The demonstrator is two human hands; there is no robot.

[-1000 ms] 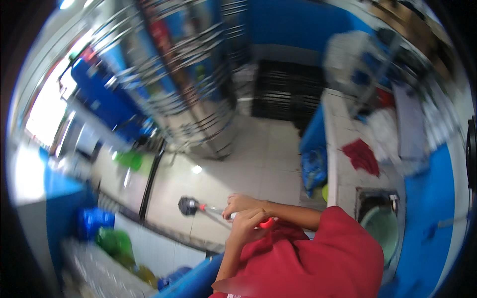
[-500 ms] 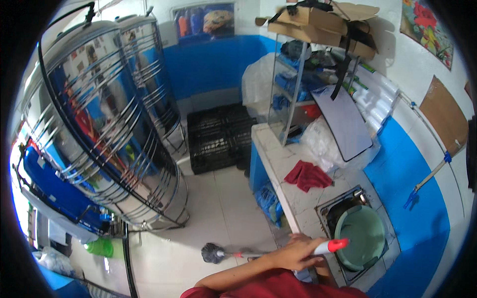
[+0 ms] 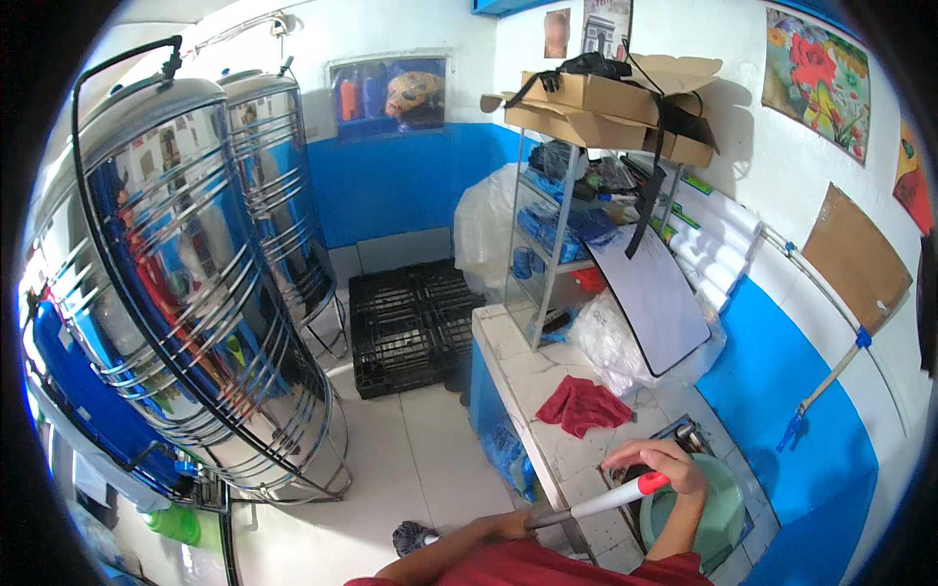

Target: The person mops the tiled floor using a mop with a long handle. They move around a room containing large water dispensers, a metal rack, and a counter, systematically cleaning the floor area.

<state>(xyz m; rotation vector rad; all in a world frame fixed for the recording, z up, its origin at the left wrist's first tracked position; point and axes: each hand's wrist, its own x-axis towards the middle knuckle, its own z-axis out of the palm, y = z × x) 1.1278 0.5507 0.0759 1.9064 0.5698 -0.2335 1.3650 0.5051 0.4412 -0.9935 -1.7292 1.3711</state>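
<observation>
A long-handled mop (image 3: 606, 499) lies slantwise in front of me, with a white grip and a red end. Its dark grey head (image 3: 413, 538) shows at the lower left beyond my forearm, which hides part of the pole. Around the grey pole just below the white grip, my left hand (image 3: 515, 525) is closed, its fingers partly hidden. At the red end is my right hand (image 3: 676, 467), palm against the tip and fingers stretched out to the left rather than wrapped round. Beneath that hand a pale green basin (image 3: 725, 508) sits in the sink.
A red cloth (image 3: 583, 406) lies on the tiled counter (image 3: 508, 356). Behind it stand a metal shelf (image 3: 553, 244) with boxes on top and a white board (image 3: 653, 298). Tall steel tanks (image 3: 210, 293) fill the left, with black pallets (image 3: 405, 322) on the floor beyond.
My left hand has moved left and down along the mop to the grey pole. My right hand has come up from below to the red end. The view has tilted upward.
</observation>
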